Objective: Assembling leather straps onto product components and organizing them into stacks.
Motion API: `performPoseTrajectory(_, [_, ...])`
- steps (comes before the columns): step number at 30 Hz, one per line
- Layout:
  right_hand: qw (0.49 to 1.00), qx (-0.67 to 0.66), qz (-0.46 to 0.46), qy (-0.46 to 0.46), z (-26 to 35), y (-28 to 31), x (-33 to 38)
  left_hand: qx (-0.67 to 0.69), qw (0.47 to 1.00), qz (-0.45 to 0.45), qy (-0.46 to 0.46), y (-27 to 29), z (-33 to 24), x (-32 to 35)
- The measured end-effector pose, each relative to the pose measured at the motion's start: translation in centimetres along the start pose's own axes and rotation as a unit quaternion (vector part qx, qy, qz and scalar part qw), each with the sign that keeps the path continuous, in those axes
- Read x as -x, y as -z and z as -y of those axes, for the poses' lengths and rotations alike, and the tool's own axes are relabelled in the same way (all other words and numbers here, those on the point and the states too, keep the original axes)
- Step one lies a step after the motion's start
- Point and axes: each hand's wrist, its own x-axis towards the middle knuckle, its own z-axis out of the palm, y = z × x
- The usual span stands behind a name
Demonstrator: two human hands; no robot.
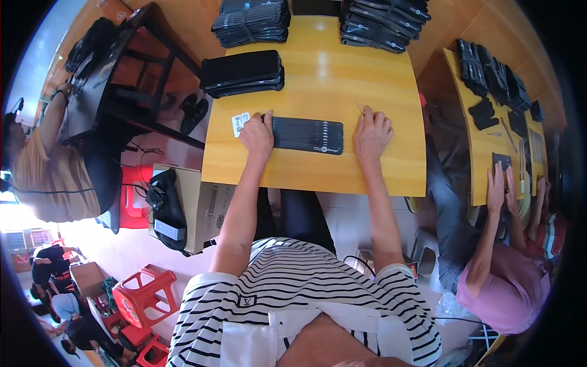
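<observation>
A flat black pouch point(299, 134) lies on the yellow table in front of me, with a row of pale round marks and light printing at its right end. My left hand point(257, 134) is closed at the pouch's left end, thumb against its edge. Beside those fingers is a white printed label point(240, 124); the hand partly covers it. To the right of the pouch and apart from it, my right hand point(373, 134) rests on the table with curled fingers. A thin pale stick point(359, 106) pokes out past its fingertips; the rest is hidden in the hand.
A stack of black pouches point(243, 72) stands at the table's left edge. Bundled black pouches point(251, 23) and another pile point(384, 24) stand at the back. An open carton point(205, 211) is left of my legs. Co-workers sit at a right table point(483, 159) and left bench.
</observation>
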Motion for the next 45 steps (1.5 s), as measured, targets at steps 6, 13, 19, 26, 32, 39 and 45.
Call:
performPoseTrajectory(6, [1.000,-0.007,0.021,0.001,0.0,-0.2,0.0,0.053,0.995,-0.053,-0.065,1.7,-1.1,0.4])
performPoseTrajectory(13, [1.000,-0.008,0.026,-0.012,-0.2,0.3,0.0,0.137,0.944,-0.094,-0.285,8.8,-6.5,4.3])
performPoseTrajectory(19, [1.000,0.001,-0.009,-0.004,-0.1,-0.2,-0.2,0.200,0.926,-0.240,-0.210,10.3,0.2,6.2])
performPoseTrajectory(26, [0.995,0.093,0.002,0.023,-0.3,0.0,0.1,0.337,0.904,-0.255,0.064,17.7,10.6,2.8])
performPoseTrajectory(32, [0.986,0.140,-0.054,0.076,-0.1,0.1,0.1,0.310,0.903,-0.210,0.211,9.5,17.1,6.6])
performPoseTrajectory(39, [0.984,-0.079,-0.024,0.159,9.1,2.3,1.9,0.465,0.830,-0.084,0.295,7.5,18.7,9.3])
performPoseTrajectory(45, [0.922,-0.129,0.223,0.289,22.7,2.6,6.9,0.563,0.757,0.064,0.326,10.1,18.0,9.7])
